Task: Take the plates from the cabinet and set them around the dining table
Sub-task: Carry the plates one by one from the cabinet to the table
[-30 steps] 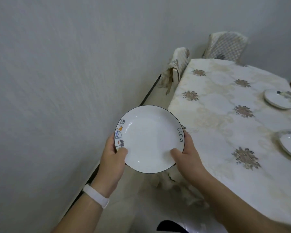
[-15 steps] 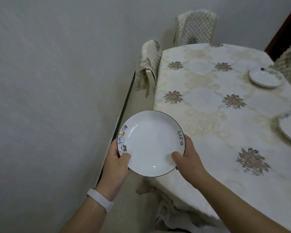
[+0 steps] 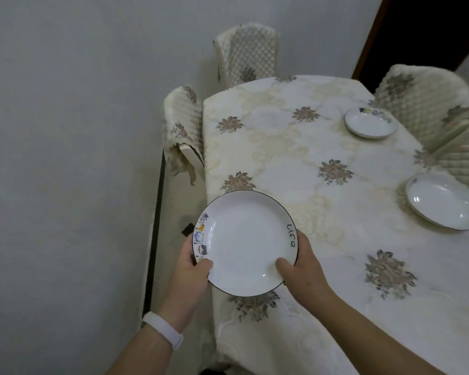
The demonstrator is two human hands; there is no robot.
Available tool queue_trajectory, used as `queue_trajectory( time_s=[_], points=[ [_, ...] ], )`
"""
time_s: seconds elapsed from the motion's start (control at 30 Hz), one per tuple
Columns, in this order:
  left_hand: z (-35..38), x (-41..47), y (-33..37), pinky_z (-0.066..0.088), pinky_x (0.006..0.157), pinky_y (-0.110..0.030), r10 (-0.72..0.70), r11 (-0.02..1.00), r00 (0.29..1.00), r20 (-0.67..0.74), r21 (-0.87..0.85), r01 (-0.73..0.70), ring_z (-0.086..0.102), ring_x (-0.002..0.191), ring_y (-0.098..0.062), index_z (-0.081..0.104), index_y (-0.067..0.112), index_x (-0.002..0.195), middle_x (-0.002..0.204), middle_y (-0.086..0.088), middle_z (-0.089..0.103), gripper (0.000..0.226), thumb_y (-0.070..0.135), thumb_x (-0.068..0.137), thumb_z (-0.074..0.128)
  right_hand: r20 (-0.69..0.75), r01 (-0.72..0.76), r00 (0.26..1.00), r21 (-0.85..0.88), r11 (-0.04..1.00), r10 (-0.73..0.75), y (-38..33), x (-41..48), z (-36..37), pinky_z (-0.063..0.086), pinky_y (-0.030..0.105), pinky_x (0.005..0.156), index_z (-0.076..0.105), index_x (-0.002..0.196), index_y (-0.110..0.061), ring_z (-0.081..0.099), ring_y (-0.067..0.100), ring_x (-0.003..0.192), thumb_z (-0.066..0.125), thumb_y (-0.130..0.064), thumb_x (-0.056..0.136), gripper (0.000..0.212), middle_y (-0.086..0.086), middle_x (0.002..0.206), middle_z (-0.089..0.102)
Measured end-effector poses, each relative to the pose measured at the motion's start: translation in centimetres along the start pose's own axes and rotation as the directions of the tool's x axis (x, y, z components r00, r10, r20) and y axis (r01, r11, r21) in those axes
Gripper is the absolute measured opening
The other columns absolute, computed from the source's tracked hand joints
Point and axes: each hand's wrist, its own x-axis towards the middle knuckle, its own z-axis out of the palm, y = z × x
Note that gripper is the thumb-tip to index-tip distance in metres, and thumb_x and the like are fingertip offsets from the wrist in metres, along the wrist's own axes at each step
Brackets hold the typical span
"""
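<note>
Two round white ceramic plates already lie on the cream, flower-patterned desk [image 3: 295, 158]. The far white plate [image 3: 370, 123] sits near the far right edge, in front of a quilted chair cover [image 3: 423, 104]. The near white plate [image 3: 444, 201] lies along the right edge, closer to the person. The step in hand therefore looks like placing a third plate, this one on the desk's left side.

That third piece is a round white ceramic plate with a thin dark rim [image 3: 245, 243], with small cartoon figures on its left border and the word "Life" on its right. It is held roughly level at the desk's near left corner, partly over the cloth and partly past the edge. Whether its underside touches the cloth cannot be told from this angle; it probably hangs just above.

Both hands are closed on it. The left hand [image 3: 191, 272] grips the near left rim, thumb curled over the top and fingers hidden beneath; a white wristband [image 3: 163, 330] circles that wrist. The right hand [image 3: 305, 269] grips the near right rim the same way, its thumb pressing the inner slope.

The next move likely calls for carrying the plate forward along the left edge towards the draped chair on the left [image 3: 183, 125]. It would then be lowered flat and the fingers slid out from under it.
</note>
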Motion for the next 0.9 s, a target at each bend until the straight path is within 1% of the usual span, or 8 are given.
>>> queue_trajectory(
  time_s=[0.07,0.17,0.43,0.53,0.63,0.7,0.77,0.9],
  points=[
    [0.3,2.5,-0.3,0.054,0.082,-0.037,-0.001,1.0,0.999,0.049,0.024,0.0,0.067,0.099,-0.015,0.06,0.037,0.12,0.11,0.006,0.072,0.062,-0.007,0.08,0.045,-0.046,-0.016,0.999,0.0,1.0,0.016,0.2,1.3,0.1,0.041,0.013,0.067,0.031,0.143,-0.027,0.053,0.01,0.097,0.055,-0.007,0.085,0.066,-0.014,0.11,0.054],
    [1.0,6.1,-0.4,0.054,0.086,-0.041,0.002,0.999,0.99,0.138,0.037,-0.007,0.066,0.103,-0.018,0.061,0.042,0.116,0.113,0.006,0.071,0.06,-0.004,0.08,0.046,-0.125,-0.042,0.991,0.014,0.999,0.044,0.3,3.1,0.4,0.043,0.023,0.074,0.029,0.145,-0.026,0.053,0.015,0.101,0.056,-0.009,0.085,0.068,-0.008,0.115,0.053],
    [0.8,16.0,-0.6,0.055,0.077,-0.024,-0.077,0.996,0.938,0.338,0.073,0.056,0.067,0.107,-0.017,0.06,0.028,0.126,0.117,0.004,0.071,0.061,-0.016,0.086,0.044,-0.26,-0.185,0.947,0.048,0.982,0.191,0.4,7.7,3.7,0.048,0.028,0.074,0.026,0.144,-0.03,0.057,0.007,0.091,0.055,-0.015,0.085,0.067,-0.012,0.106,0.057],
    [0.3,19.7,-2.0,0.056,0.077,-0.025,-0.124,0.988,0.914,0.386,0.131,0.078,0.067,0.105,-0.014,0.059,0.031,0.127,0.116,0.008,0.071,0.062,-0.014,0.087,0.045,-0.3,-0.234,0.924,0.042,0.971,0.235,1.3,10.0,5.6,0.046,0.027,0.071,0.026,0.143,-0.028,0.057,0.008,0.088,0.055,-0.015,0.086,0.066,-0.015,0.103,0.057],
    [-0.1,22.3,-3.5,0.056,0.084,-0.033,-0.162,0.978,0.899,0.407,0.189,0.091,0.068,0.103,-0.011,0.06,0.035,0.123,0.115,0.009,0.071,0.061,-0.012,0.087,0.047,-0.331,-0.299,0.895,0.055,0.953,0.3,2.2,11.7,7.6,0.047,0.031,0.075,0.024,0.145,-0.028,0.057,0.018,0.092,0.056,-0.017,0.086,0.068,-0.006,0.108,0.057],
    [-0.2,23.7,-4.3,0.056,0.088,-0.036,-0.168,0.971,0.888,0.429,0.229,0.073,0.067,0.105,-0.012,0.058,0.03,0.127,0.117,0.007,0.07,0.061,-0.012,0.085,0.046,-0.349,-0.319,0.878,0.082,0.944,0.327,2.8,12.3,8.6,0.047,0.031,0.077,0.025,0.144,-0.028,0.056,0.019,0.097,0.056,-0.017,0.086,0.067,-0.014,0.104,0.054],
    [-0.2,24.9,-5.0,0.056,0.087,-0.034,-0.179,0.964,0.871,0.458,0.261,0.061,0.067,0.106,-0.013,0.057,0.026,0.128,0.118,0.005,0.069,0.061,-0.014,0.083,0.044,-0.366,-0.325,0.867,0.101,0.94,0.339,3.2,12.8,9.3,0.045,0.03,0.078,0.027,0.144,-0.026,0.055,0.019,0.1,0.057,-0.015,0.087,0.066,-0.018,0.104,0.051],
    [0.2,26.8,-6.3,0.054,0.089,-0.029,-0.215,0.937,0.83,0.515,0.347,0.028,0.066,0.106,-0.008,0.055,0.026,0.13,0.118,0.008,0.069,0.061,-0.012,0.083,0.047,-0.398,-0.381,0.825,0.132,0.915,0.401,4.5,13.9,9.8,0.043,0.029,0.081,0.029,0.143,-0.025,0.052,0.016,0.101,0.057,-0.012,0.086,0.065,-0.01,0.113,0.051]
  ],
)
